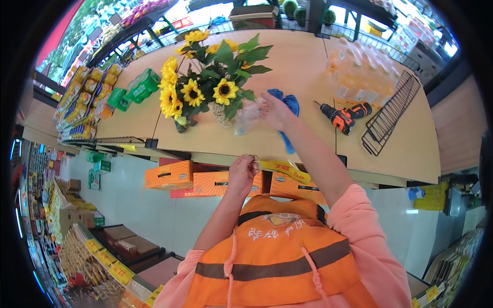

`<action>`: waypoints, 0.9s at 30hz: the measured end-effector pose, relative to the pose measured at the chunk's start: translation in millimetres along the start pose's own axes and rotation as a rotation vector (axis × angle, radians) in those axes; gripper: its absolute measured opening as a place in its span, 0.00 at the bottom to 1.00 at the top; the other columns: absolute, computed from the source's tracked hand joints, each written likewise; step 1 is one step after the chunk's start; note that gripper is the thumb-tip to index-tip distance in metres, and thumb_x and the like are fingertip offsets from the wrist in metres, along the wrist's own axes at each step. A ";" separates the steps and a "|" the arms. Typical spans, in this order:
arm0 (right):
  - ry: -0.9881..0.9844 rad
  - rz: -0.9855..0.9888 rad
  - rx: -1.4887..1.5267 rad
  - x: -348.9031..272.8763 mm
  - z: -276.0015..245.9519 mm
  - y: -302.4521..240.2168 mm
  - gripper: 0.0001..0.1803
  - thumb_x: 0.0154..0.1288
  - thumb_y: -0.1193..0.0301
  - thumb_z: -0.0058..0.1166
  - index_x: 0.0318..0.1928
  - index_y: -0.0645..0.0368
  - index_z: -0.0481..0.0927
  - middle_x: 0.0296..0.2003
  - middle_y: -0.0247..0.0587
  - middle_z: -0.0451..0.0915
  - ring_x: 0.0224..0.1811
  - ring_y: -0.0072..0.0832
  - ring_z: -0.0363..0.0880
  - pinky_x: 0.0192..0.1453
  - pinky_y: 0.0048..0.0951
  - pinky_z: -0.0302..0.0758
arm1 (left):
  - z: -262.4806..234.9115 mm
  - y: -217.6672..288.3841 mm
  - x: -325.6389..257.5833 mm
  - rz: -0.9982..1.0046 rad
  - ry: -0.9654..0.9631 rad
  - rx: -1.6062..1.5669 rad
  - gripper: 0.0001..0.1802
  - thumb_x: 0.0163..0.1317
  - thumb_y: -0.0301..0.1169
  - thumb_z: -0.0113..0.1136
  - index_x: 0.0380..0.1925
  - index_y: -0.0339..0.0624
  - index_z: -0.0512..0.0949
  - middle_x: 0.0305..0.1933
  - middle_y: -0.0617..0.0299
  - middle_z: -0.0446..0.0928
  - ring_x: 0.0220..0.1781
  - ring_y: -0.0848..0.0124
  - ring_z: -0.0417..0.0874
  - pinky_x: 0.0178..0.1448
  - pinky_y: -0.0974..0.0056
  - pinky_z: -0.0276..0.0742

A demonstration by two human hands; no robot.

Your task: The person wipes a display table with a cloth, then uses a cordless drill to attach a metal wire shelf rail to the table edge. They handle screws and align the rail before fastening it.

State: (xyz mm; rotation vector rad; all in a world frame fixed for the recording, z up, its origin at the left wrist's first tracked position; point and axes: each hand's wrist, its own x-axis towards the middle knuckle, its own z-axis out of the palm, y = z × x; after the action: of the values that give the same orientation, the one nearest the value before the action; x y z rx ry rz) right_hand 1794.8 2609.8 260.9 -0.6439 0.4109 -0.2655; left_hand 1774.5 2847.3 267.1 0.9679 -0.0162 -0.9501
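So the person is standing at a big wooden bench [308,72] in what looks like a shop, orange vest over a pink hoodie. The right hand [276,112] is stretched out over the bench and pinching the edge of a clear plastic bag [247,117], which sits right beside the glass vase [224,114] of sunflowers [205,77]. The reach makes sense, since the bag lies well in from the bench edge, next to the flowers. A blue cloth [287,110] lies just behind and under that hand, partly covered by it, so its real shape is hard to tell.

The left hand [243,172] hangs back near the bench's front edge, fingers curled in with the tips pressed together on something tiny. Honestly can't make out what it is, too small and washed out.

Off to the right there's an orange and black cordless drill [343,117] lying on its side, a black wire rack [391,110] flat on the bench, and a shrink-wrapped pack of bottles [359,72] that's badly overexposed. On the left of the bench sit green packs [134,90], with shelves of yellow goods [84,100] beyond. Orange boxes [205,182] are tucked under the bench, half hidden by the arms. The fisheye bends everything at the rim, so the aisle stuff is mush.
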 end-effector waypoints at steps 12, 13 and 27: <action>0.251 -0.312 -0.680 -125.6 -106.5 -118.7 0.18 0.67 0.66 0.51 0.51 0.67 0.77 0.44 0.46 0.82 0.46 0.34 0.81 0.52 0.30 0.77 | -60.0 9.7 -32.0 0.007 -0.013 0.056 0.03 0.62 0.24 0.52 0.29 0.41 0.73 0.33 0.61 0.74 0.25 0.77 0.67 0.30 0.72 0.66; 0.365 -0.422 -0.697 -137.1 -127.6 -135.7 0.16 0.64 0.69 0.53 0.47 0.67 0.79 0.39 0.41 0.83 0.42 0.30 0.82 0.46 0.26 0.77 | -68.8 9.9 -38.6 0.023 -0.013 0.061 0.03 0.61 0.24 0.52 0.28 0.41 0.73 0.32 0.61 0.74 0.23 0.77 0.66 0.29 0.73 0.66; -0.293 -0.376 -2.444 -107.1 -235.5 -194.2 0.28 0.49 0.67 0.62 0.54 0.52 0.73 0.38 0.47 0.77 0.44 0.47 0.76 0.48 0.44 0.73 | -39.7 -3.3 -133.7 -0.081 -0.238 -0.166 0.05 0.62 0.28 0.59 0.33 0.41 0.72 0.37 0.59 0.73 0.26 0.74 0.71 0.28 0.73 0.68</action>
State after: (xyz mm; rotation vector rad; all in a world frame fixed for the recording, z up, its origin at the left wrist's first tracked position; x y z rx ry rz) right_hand 1572.4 2375.6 243.1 -3.1219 0.1155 0.1498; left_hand 1706.3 2966.4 292.1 0.7034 -0.0983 -1.1192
